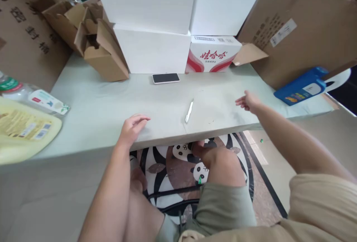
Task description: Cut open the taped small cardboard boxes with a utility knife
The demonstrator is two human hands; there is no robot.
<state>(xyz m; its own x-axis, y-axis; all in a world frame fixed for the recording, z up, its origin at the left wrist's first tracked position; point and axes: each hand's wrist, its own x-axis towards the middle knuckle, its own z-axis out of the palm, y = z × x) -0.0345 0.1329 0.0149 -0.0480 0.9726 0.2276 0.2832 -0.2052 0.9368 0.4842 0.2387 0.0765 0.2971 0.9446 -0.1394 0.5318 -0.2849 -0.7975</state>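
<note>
A slim white pen (pixel 189 111) lies on the pale tabletop (pixel 164 102), between my two hands and apart from both. My left hand (pixel 133 128) is at the table's front edge, left of the pen; its fingers stretch to the right and hold nothing. Over the right part of the table is my right hand (pixel 249 102), slightly blurred, fingers extended and nothing in them. Farther back, a phone (pixel 166 78) with a dark screen lies flat in front of the white boxes.
White boxes (pixel 152 50) stand along the back, beside a red-and-white carton (pixel 213 54). Opened brown cardboard (pixel 107 56) is at back left, a large brown box (pixel 298 29) at right. A blue bottle (pixel 301 87) stands right; a yellow jug (pixel 28 130) stands left.
</note>
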